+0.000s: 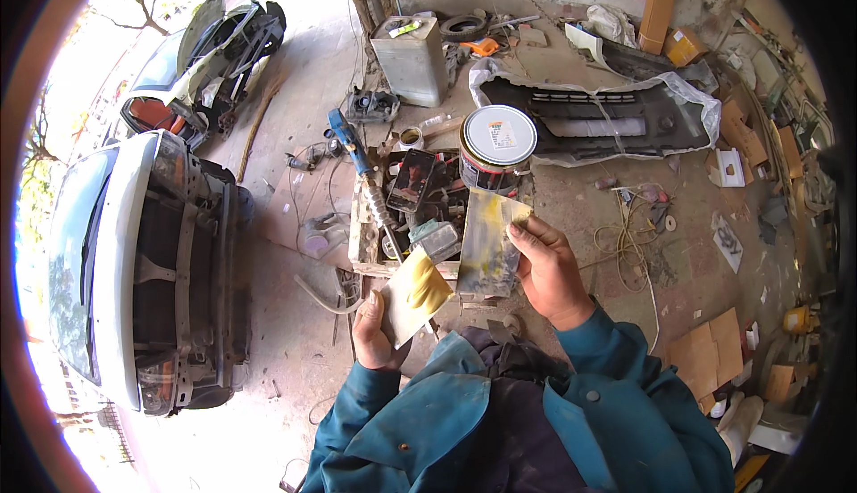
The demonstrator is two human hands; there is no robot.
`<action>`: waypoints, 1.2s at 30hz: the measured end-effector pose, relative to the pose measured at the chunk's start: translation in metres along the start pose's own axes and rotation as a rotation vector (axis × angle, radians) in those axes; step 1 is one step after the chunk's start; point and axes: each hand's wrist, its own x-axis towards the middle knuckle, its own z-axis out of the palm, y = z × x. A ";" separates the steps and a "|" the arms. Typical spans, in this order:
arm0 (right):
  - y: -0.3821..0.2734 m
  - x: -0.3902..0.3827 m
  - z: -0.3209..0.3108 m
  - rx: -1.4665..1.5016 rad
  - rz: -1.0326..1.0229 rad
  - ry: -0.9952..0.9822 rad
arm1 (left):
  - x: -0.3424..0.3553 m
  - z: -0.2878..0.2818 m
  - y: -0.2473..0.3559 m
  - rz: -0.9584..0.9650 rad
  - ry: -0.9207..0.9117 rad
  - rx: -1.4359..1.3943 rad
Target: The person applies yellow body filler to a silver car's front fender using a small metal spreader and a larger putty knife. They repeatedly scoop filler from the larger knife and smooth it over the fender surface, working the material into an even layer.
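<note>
My left hand (372, 334) grips a pale flat plate (401, 315) by its lower left edge. A smooth mound of yellow putty (427, 288) lies on its upper part. My right hand (553, 272) pinches a flat metal spreader (487, 245) between thumb and fingers at its right edge. Yellow smears and grey stains mark the spreader's face. The two flat pieces are held close to each other in front of my body, the spreader to the right. Just beyond the spreader stands a round can (497, 139) with a labelled lid.
A cluttered wooden crate (364, 241) holds tools and a blue-handled tool (353, 145). Cars with their fronts stripped, including a white one (116, 270), stand left. Behind are a square metal tin (411, 63) and a plastic-wrapped bumper (589, 118). A coiled hose (630, 243) and cardboard (708, 356) lie right.
</note>
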 end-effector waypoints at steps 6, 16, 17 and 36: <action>0.017 -0.021 0.017 -0.413 -0.349 -0.117 | 0.001 0.019 -0.016 0.044 0.051 0.007; 0.026 -0.013 0.013 -0.879 -0.873 -0.320 | 0.008 0.031 -0.003 0.126 0.041 -0.087; 0.022 -0.012 0.014 -0.944 -0.892 -0.289 | 0.008 0.032 -0.003 0.135 0.032 -0.090; 0.016 -0.009 0.029 -0.863 -0.926 -0.374 | -0.008 0.055 0.008 0.524 0.262 0.753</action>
